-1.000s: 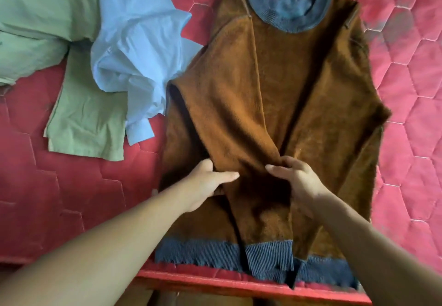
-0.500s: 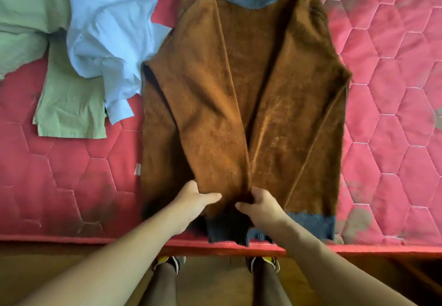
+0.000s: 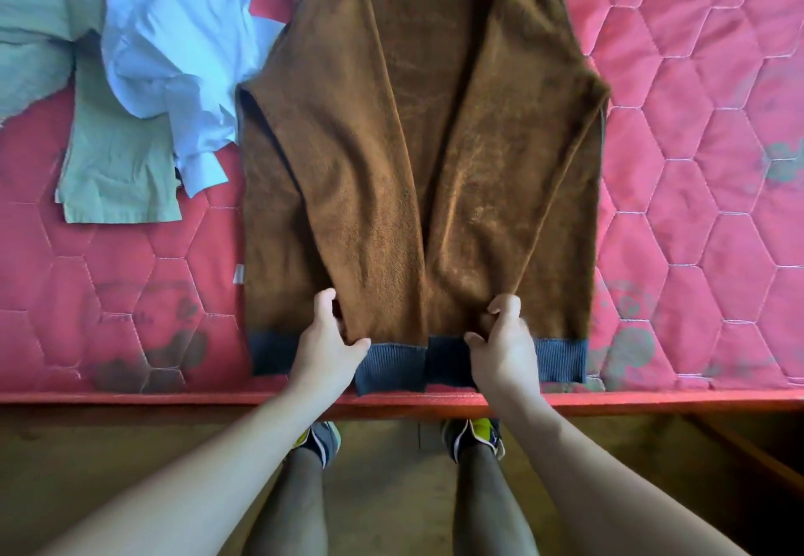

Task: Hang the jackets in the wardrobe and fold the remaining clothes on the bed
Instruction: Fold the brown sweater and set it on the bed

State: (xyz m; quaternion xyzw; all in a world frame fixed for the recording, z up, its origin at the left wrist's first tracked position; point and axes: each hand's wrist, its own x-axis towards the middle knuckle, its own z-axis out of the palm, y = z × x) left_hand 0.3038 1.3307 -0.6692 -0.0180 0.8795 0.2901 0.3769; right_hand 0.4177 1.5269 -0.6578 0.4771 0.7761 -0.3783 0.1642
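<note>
Pinches the folded-in sleeve ends (image 3: pixel 383 316) of the brown sweater (image 3: pixel 417 155), lying flat mid-frame on the red mattress (image 3: pixel 696 190), with left hand (image 3: pixel 326 349) and right hand (image 3: pixel 507 353) curled on cloth above the blue hem (image 3: pixel 561 359); likely soft, thick, limp, so best taken at the hem corners.

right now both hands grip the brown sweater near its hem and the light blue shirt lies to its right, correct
One slip: in the head view the light blue shirt lies to the left of the brown sweater, not its right. The left hand and right hand do both grip it near its hem.
</note>
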